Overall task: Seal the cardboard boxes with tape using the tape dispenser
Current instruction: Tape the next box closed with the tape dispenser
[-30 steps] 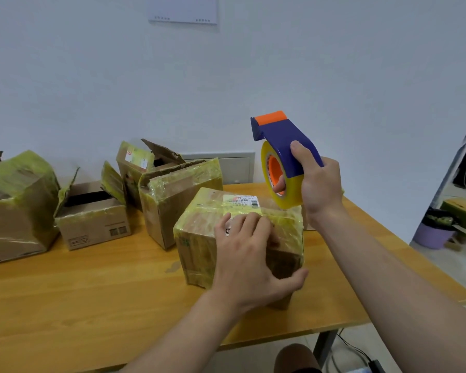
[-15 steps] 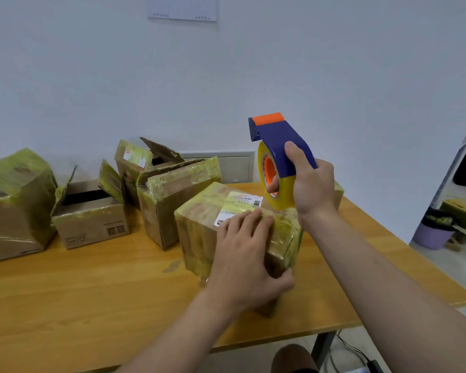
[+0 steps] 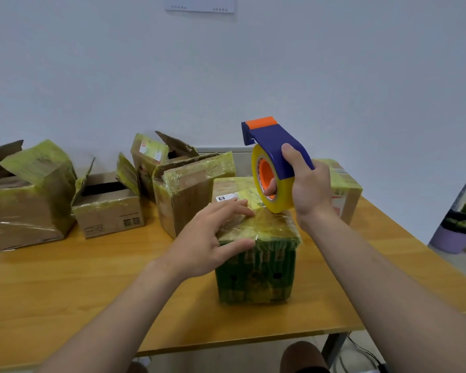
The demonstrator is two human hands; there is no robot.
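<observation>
A cardboard box [image 3: 256, 267] wrapped in yellowish tape stands in the middle of the wooden table [image 3: 65, 286], its dark green printed side facing me. My left hand [image 3: 207, 238] rests on its top left edge with fingers spread and the thumb along the front rim. My right hand [image 3: 307, 187] grips the blue and orange tape dispenser [image 3: 275, 162] with its yellow tape roll, held just above the box's far top edge. A white label lies on the box top behind my left fingers.
Several other taped cardboard boxes stand along the back: a large one [image 3: 30, 195] at far left, a small open one [image 3: 108, 205], two open-flapped ones [image 3: 183, 189] in the middle, and one [image 3: 345, 189] behind my right hand. The table's right edge drops to the floor, where a purple pot [image 3: 452, 235] sits.
The box has been turned so its green printed side now faces me. My left hand shifted from gripping the front corner to resting on the top left. The dispenser stayed above the box.
</observation>
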